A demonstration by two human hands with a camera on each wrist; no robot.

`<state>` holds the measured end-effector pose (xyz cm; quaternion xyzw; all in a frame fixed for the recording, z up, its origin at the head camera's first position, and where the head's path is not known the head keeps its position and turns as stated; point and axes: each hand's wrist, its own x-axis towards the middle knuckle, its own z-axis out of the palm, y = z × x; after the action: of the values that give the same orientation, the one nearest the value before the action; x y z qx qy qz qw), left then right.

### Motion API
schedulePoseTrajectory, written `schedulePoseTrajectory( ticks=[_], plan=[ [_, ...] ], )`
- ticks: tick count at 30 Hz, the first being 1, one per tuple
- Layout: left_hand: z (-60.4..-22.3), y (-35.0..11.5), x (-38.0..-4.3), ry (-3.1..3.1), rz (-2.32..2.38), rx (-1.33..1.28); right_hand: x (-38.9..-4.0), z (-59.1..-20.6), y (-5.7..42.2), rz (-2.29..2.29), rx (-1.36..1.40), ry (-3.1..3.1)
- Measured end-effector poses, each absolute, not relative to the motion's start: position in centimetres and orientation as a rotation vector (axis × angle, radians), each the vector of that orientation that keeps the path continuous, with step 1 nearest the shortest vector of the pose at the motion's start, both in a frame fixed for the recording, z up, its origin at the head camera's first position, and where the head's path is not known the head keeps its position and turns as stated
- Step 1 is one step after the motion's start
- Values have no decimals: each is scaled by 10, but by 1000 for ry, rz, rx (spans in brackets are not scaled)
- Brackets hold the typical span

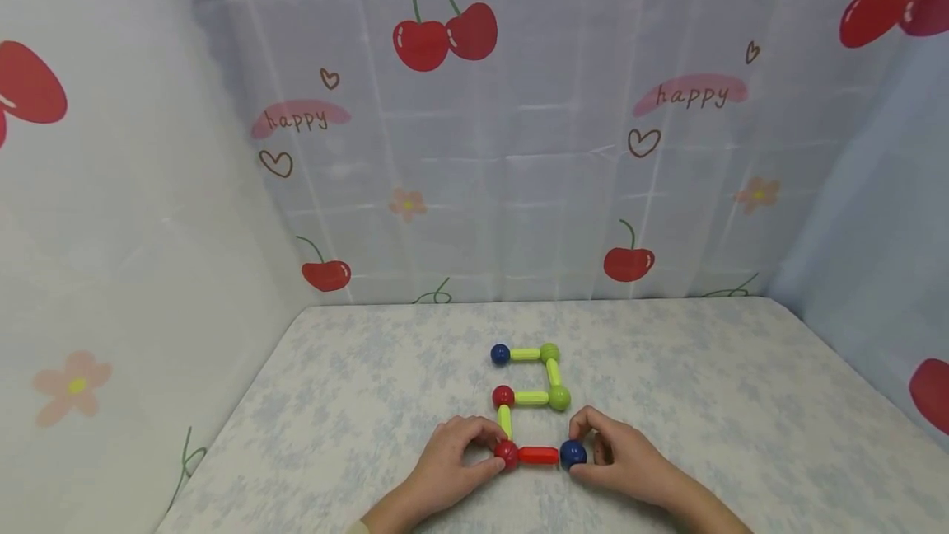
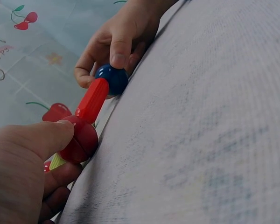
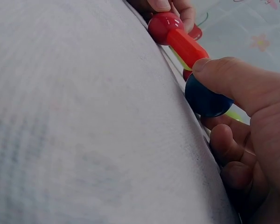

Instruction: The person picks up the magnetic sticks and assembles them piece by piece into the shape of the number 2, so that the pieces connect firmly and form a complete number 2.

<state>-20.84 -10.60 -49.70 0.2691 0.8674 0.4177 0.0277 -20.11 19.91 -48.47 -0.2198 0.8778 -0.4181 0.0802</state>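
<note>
My left hand pinches a red ball between thumb and fingers at the near left corner of a chain of balls and rods on the table. From that ball a red rod runs right toward a dark blue ball. Thumb and fingers of my right hand grip this blue ball at the rod's right end. A yellow-green rod leads from the held red ball back to a second red ball. In the left wrist view, the red rod spans between the two held balls.
Farther back, the chain continues through a yellow-green rod, a green ball, another green ball and a blue ball. A pale patterned cloth covers the table. Cherry-print curtains enclose the back and sides.
</note>
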Motion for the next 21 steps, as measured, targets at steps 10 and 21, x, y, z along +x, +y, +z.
schedulePoseTrajectory(
  ticks=[10,21],
  plan=[
    [-496,-106,-207,2694,1272,825,-202,-486,199,-1253,-649,2627],
    [-496,-106,-207,2707,1253,815,-202,-487,200,-1283,-665,2610]
  ],
)
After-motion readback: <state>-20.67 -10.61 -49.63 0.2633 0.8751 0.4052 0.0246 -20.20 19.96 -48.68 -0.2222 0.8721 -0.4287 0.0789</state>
